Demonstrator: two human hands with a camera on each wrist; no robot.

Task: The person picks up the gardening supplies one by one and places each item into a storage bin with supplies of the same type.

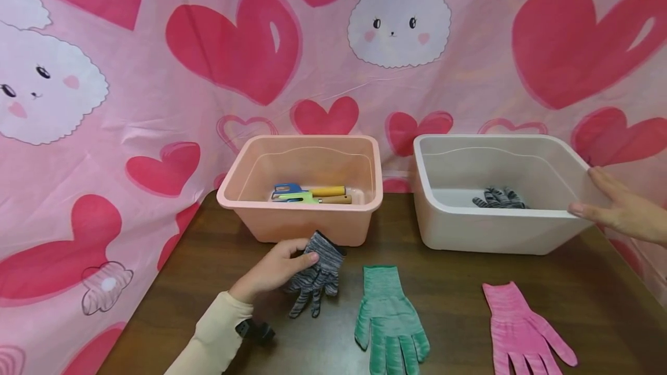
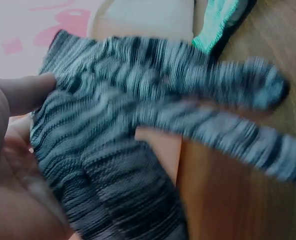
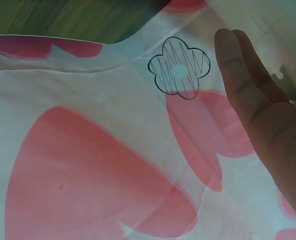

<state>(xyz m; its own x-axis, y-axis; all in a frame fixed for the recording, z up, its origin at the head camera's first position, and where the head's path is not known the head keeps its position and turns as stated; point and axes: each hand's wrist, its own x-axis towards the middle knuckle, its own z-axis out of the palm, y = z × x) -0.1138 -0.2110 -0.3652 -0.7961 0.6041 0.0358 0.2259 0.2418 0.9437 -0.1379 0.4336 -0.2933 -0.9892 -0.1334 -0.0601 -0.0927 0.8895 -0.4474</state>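
Note:
My left hand (image 1: 276, 269) pinches a black-and-grey striped knit glove (image 1: 323, 264) by its cuff area, with the thumb on top. The glove's fingers hang down over the table, in front of the peach bin (image 1: 299, 223). In the left wrist view this glove (image 2: 107, 120) spreads out from the thumb, slightly blurred. At the far right, my right hand (image 1: 622, 207) touches the right end of the grey-white bin (image 1: 500, 230), fingers fairly straight and the thumb at the rim. Another striped glove (image 1: 500, 198) lies inside that bin.
A green glove (image 1: 392, 317) and a pink glove (image 1: 526, 328) lie flat on the brown wooden table (image 1: 448, 300), cuffs toward the bins. Small garden tools with a yellow handle (image 1: 329, 191) and a wooden handle (image 1: 337, 199) lie in the peach bin. A heart-print curtain hangs behind.

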